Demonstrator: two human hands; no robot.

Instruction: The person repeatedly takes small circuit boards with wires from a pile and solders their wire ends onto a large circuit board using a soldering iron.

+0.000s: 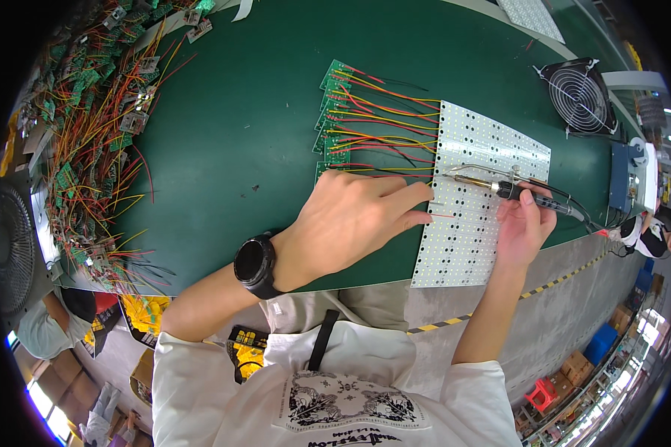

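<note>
My left hand (pixel 354 212), with a black watch (pixel 255 266) on its wrist, has thumb and index finger closed on thin wires, whose red end (pixel 443 216) pokes out over the white LED panel (pixel 462 249). My right hand (pixel 525 227) grips a soldering iron (pixel 511 191) by its black handle. The iron's tip reaches the panel's left part, near the wire ends; contact cannot be made out. Beside the tip runs a thin curved metal guide. Left of the panel lie several small green circuit boards (pixel 335 112), their red, yellow and black wires (pixel 395 119) stretching to the panel's left edge.
A heap of wired circuit boards (pixel 89 149) covers the green table's (pixel 224 134) left side. At the far right stands a black fan (pixel 578 97) with a round guard. A blue box-shaped device (pixel 620 179) sits at the right edge, with the iron's cable leading that way.
</note>
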